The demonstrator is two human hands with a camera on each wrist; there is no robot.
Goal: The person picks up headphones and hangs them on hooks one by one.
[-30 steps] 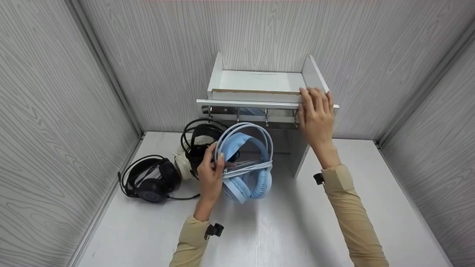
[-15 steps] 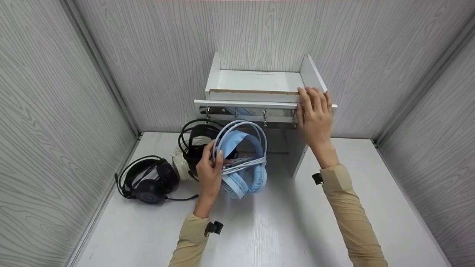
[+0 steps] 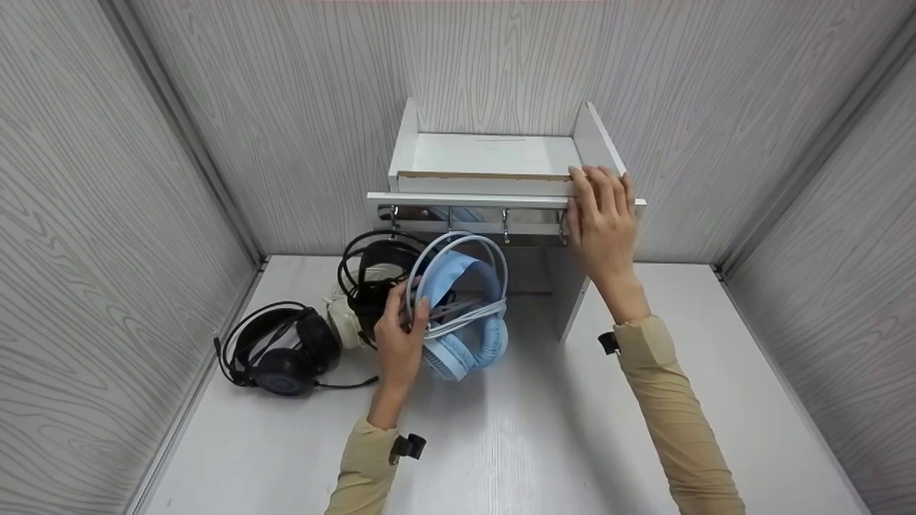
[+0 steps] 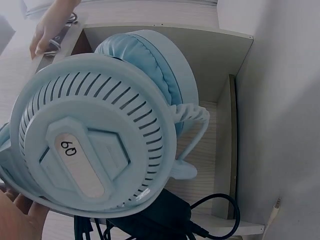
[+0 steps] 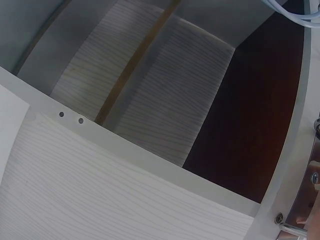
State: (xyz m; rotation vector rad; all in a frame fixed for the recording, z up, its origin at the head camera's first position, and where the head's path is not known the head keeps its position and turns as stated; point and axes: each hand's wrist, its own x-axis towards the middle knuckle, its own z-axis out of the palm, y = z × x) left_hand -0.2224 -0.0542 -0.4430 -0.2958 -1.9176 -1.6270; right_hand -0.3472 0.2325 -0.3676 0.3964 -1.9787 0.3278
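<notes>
My left hand (image 3: pixel 398 343) grips light blue headphones (image 3: pixel 494 343) by their left side, thumb in front. Their thin double headband is upright and overlaps the second hook (image 3: pixel 450 218) in the head view. In the left wrist view the slotted outer ear cup (image 4: pixel 90 150) with a lettered label fills the foreground; cords are wrapped round the headphones. My right hand (image 3: pixel 607 232) grips the right end of the white shelf (image 3: pixel 486 186), fingers over its front lip and thumb down by the rightmost hook. In the right wrist view, only a sliver of that hand shows at the lower right.
Black headphones (image 3: pixel 372 297) are at the leftmost hook, partly covering cream headphones (image 3: pixel 345 320) behind. A black headset (image 3: pixel 286 368) lies on the white table (image 3: pixel 544 443), its microphone boom (image 3: pixel 351 385) pointing right. A bare hook (image 3: pixel 506 227) sits between the blue headphones and my right hand.
My left hand has moved the blue headphones slightly up and toward the hook rail. My right hand keeps its place on the shelf; the whole head view has shifted a little.
</notes>
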